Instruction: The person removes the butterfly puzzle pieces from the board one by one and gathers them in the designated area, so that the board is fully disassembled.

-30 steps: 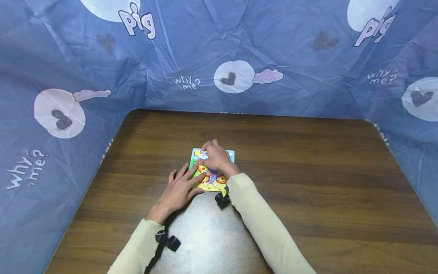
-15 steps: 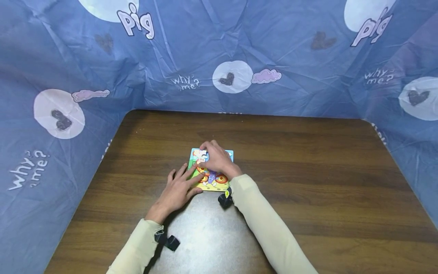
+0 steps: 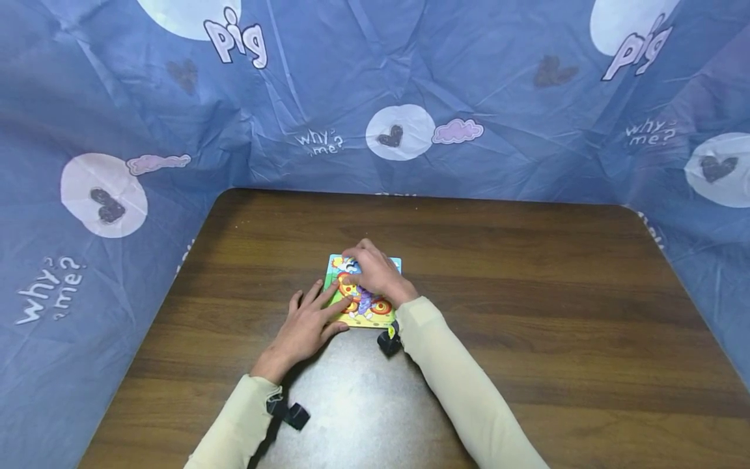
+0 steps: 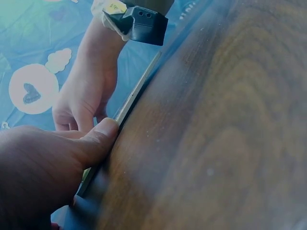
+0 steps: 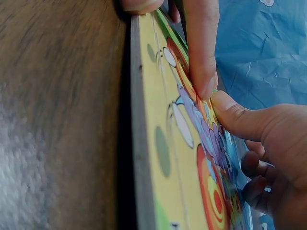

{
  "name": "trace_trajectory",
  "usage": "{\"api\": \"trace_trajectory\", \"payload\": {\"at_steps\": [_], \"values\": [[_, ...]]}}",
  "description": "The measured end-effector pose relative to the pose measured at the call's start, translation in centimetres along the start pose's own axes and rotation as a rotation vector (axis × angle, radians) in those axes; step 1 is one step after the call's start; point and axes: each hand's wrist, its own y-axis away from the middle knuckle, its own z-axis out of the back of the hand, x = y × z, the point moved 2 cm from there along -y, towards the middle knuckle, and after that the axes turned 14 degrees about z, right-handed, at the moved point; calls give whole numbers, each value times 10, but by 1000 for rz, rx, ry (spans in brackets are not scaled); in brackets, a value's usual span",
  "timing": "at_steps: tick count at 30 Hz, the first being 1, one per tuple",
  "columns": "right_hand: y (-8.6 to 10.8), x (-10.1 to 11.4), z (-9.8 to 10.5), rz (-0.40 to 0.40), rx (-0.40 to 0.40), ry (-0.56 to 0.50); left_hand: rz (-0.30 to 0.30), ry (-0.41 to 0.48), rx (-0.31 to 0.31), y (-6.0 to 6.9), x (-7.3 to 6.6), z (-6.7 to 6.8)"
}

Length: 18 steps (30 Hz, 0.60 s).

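Note:
A colourful jigsaw puzzle board (image 3: pixel 375 320) with a cartoon picture lies flat on the table. My left hand (image 3: pixel 301 329) rests on its left side with fingers spread, the thumb along the near edge. My right hand (image 3: pixel 377 273) bends over the upper part, thumb and index finger around a blue-and-white puzzle piece (image 3: pixel 349 266) near the top left. In the right wrist view the right thumb touches the picture beside a straight left finger (image 5: pixel 201 52); the other right fingers are curled. The right palm hides the board's upper right. The left wrist view shows the board's thin edge (image 4: pixel 136 91).
The brown wooden table (image 3: pixel 527 293) extends around the board on all sides. A blue printed cloth (image 3: pixel 498 78) hangs behind the table and along both sides. Black wrist cameras (image 3: pixel 297 417) are strapped near both sleeves.
Half a second ago the puzzle piece was tilted up and bright with glare; now it lies flatter at the top left. The right hand has shifted slightly right; the left has stayed still.

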Motion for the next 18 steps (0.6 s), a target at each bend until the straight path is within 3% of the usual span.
{"api": "trace_trajectory", "payload": {"at_steps": [18], "values": [[14, -17, 13, 16, -56, -37, 6, 12, 2, -1, 1, 0]]}}
